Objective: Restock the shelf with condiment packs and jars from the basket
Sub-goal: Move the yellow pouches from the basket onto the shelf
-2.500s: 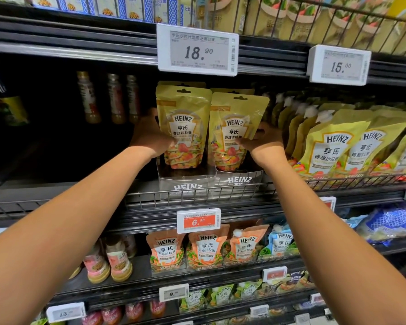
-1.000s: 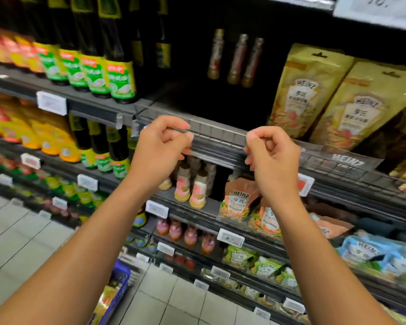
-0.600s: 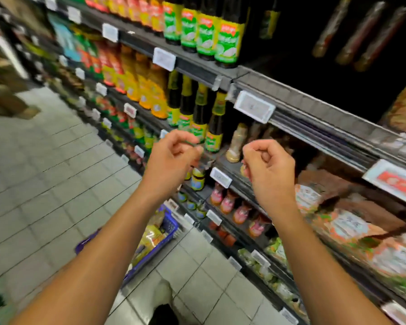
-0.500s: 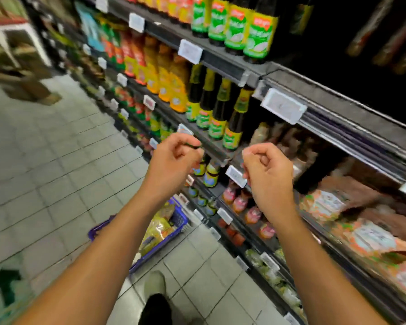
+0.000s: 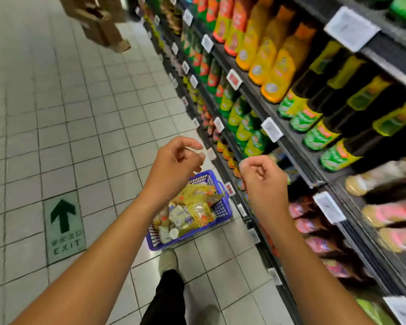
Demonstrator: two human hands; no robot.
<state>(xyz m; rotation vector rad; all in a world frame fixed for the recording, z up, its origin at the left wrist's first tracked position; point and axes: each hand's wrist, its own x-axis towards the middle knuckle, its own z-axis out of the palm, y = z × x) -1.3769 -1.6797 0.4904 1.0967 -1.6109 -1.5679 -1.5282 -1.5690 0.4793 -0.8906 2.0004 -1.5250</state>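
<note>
Blue basket [image 5: 222,208] of yellow packs [image 5: 198,202] sits on the floor [image 5: 80,113] beside the shelf [image 5: 291,146], now fully below us. Our left hand [image 5: 174,165] has loosened, slack and empty; our right hand [image 5: 264,181] stays curled on nothing.

Floor: pale grey square floor tiles [image 5: 80,113] with dark grout, filling the left half of the frame.
Floor marking: green exit sign [image 5: 63,227] with an arrow, lower left, flat on the tiles.
Upper left: brown cardboard boxes [image 5: 99,22] standing on the floor.
Right side: dark shelving unit [image 5: 293,146] running up the aisle, white price tags [image 5: 271,129] along its edges.
Light: even, with a soft sheen on the tiles at lower centre.
</note>
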